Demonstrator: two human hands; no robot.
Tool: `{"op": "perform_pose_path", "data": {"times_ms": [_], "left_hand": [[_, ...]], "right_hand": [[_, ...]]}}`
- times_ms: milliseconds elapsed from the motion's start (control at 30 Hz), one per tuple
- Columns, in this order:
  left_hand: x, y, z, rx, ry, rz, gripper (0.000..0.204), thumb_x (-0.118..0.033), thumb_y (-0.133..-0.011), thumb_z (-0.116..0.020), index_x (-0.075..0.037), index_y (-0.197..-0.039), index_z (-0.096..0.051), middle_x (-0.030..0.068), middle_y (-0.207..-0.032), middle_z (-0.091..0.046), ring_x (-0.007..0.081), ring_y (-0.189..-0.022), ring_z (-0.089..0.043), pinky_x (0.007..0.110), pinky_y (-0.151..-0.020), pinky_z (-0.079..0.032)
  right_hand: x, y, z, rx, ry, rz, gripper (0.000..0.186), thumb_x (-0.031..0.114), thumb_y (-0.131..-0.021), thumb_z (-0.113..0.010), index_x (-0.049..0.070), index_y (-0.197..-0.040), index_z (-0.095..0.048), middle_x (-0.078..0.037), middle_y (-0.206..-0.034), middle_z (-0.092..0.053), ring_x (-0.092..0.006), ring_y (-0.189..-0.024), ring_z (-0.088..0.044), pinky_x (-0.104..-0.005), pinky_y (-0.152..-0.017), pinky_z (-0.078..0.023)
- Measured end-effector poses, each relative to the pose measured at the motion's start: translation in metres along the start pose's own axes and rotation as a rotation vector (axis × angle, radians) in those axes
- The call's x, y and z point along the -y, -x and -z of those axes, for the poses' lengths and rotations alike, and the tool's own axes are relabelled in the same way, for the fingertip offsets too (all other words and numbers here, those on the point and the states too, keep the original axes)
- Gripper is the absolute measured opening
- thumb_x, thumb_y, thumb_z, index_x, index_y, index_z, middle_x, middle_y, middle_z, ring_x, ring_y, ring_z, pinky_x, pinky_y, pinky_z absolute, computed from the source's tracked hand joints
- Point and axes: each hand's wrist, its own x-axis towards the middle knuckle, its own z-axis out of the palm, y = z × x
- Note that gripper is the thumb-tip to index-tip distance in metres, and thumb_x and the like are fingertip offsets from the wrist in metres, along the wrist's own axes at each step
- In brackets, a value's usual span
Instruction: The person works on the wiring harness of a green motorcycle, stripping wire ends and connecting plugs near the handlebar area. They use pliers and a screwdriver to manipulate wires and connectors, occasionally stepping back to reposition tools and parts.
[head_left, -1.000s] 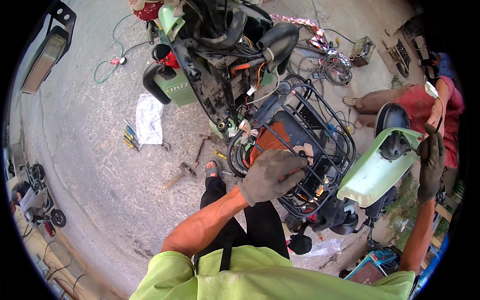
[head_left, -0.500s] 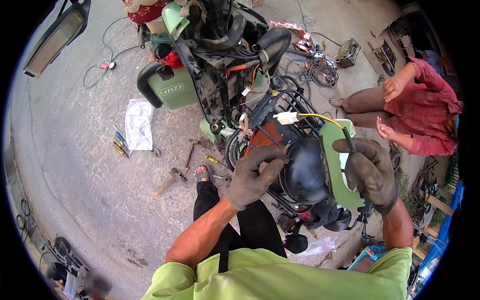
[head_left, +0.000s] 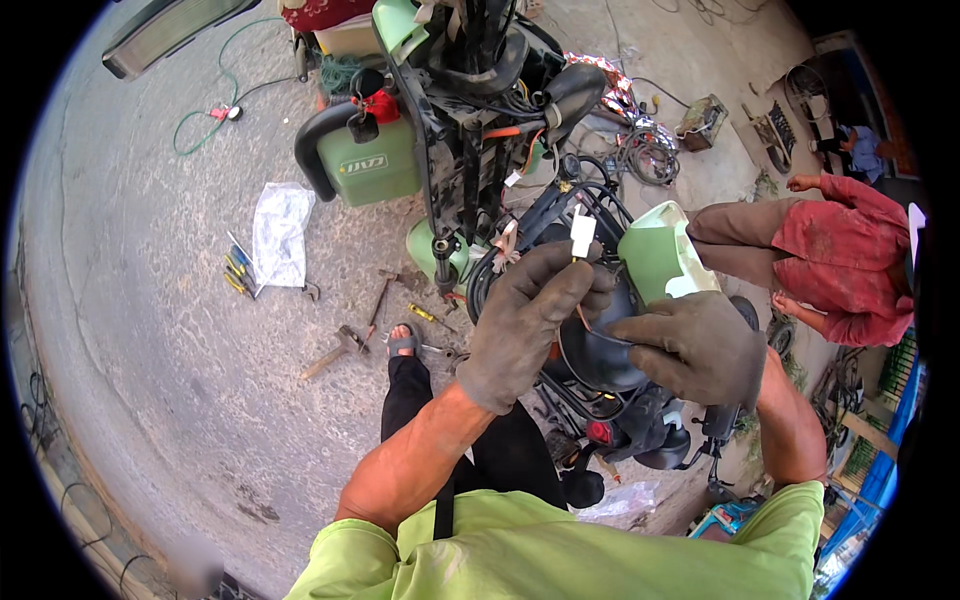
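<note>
My gloved left hand [head_left: 525, 320] pinches a wire just below a white plug connector [head_left: 582, 237] at its end. My gloved right hand [head_left: 690, 348] has its fingers closed on the same wire lower down. Beneath both hands lies a round black housing [head_left: 590, 360], joined to or resting against a pale green panel [head_left: 650, 255] with a white inner face. These sit over the black tubular rack [head_left: 480, 285] of a partly dismantled scooter.
Scooter frame [head_left: 450, 150] and green box [head_left: 370, 160] stand ahead. A hammer [head_left: 330, 360], screwdrivers [head_left: 238, 270] and white sheet [head_left: 282, 230] lie left on the ground. A co-worker in red [head_left: 830, 255] is at right. Cables [head_left: 650, 155] and a metal unit [head_left: 700, 125] lie behind.
The green panel with its black housing moved from the right down over the rack. Both my hands came together on the wire, turning its connector upright. The co-worker's hands drew away from the panel.
</note>
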Motion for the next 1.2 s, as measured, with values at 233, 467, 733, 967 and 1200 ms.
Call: {"op": "perform_pose_path", "data": {"times_ms": [233,467,733,967,1200], "left_hand": [[-0.014,0.011,-0.001,-0.018,-0.047,0.003,0.035,-0.023,-0.102,-0.061,0.002,-0.126,-0.059,0.0103,-0.085,-0.069,0.0189,-0.077,-0.067,0.032,-0.072,-0.055],[-0.009,0.030,0.005,-0.186,-0.215,-0.011,0.028,-0.018,-0.099,-0.062,0.002,-0.119,-0.065,0.0071,-0.076,-0.066,0.0157,-0.066,-0.062,0.029,-0.065,-0.051],[-0.013,0.037,-0.005,-0.192,-0.385,-0.065,0.022,-0.016,-0.099,-0.064,0.003,-0.110,-0.067,0.0031,-0.078,-0.067,0.0089,-0.066,-0.061,0.024,-0.061,-0.051],[-0.004,0.047,0.004,-0.250,-0.426,-0.046,0.022,-0.014,-0.099,-0.064,0.003,-0.113,-0.068,0.0028,-0.077,-0.065,0.0080,-0.064,-0.060,0.024,-0.060,-0.050],[-0.013,0.026,0.020,-0.310,-0.317,-0.115,0.039,-0.028,-0.103,-0.059,0.002,-0.127,-0.062,0.0019,-0.075,-0.063,0.0073,-0.061,-0.054,0.023,-0.057,-0.044]], "right_hand": [[-0.035,-0.002,0.013,0.076,-0.419,-0.021,0.039,0.024,-0.093,-0.065,0.001,-0.125,-0.067,-0.014,-0.110,-0.073,-0.0186,-0.096,-0.070,-0.0327,-0.088,-0.054],[-0.061,-0.002,0.011,-0.059,-1.103,0.015,0.046,0.025,-0.097,-0.064,-0.003,-0.132,-0.060,-0.011,-0.107,-0.071,-0.0145,-0.095,-0.068,-0.0290,-0.085,-0.054],[-0.031,-0.024,0.043,-0.262,-0.655,0.178,0.037,0.018,-0.091,-0.064,-0.004,-0.122,-0.067,-0.010,-0.095,-0.072,-0.0134,-0.087,-0.068,-0.0263,-0.076,-0.053],[-0.066,-0.116,0.035,-0.365,-0.363,0.244,0.037,0.031,-0.095,-0.063,0.002,-0.118,-0.070,-0.009,-0.102,-0.073,-0.0161,-0.094,-0.069,-0.0317,-0.085,-0.055],[-0.097,-0.150,0.038,-0.109,-0.781,0.004,0.043,0.035,-0.098,-0.061,-0.002,-0.121,-0.065,-0.008,-0.102,-0.070,-0.0138,-0.082,-0.067,-0.0264,-0.076,-0.054]]}}
